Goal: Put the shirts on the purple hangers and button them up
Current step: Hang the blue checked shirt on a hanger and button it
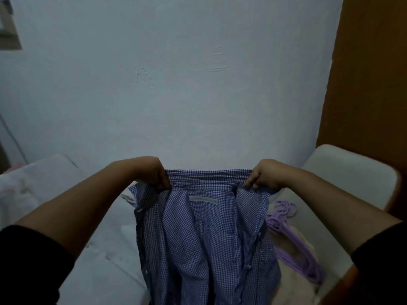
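Observation:
A blue-and-white checked shirt [204, 234] hangs in front of me, held up by its collar with the inside and its label facing me. My left hand [154, 172] grips the collar's left end. At the collar's right end, my right hand [264, 173] pinches the fabric. The shirt front hangs unbuttoned, and its lower part runs out of the frame. A bunch of purple hangers [293, 234] lies on a pale surface to the right of the shirt, partly hidden behind it.
A pale wall [176, 84] fills the view ahead. A white bed or table surface [92, 249] lies below left, with pale bedding [19, 190] further left. A white piece of furniture [352, 172] and a brown wooden panel [370, 84] stand at the right.

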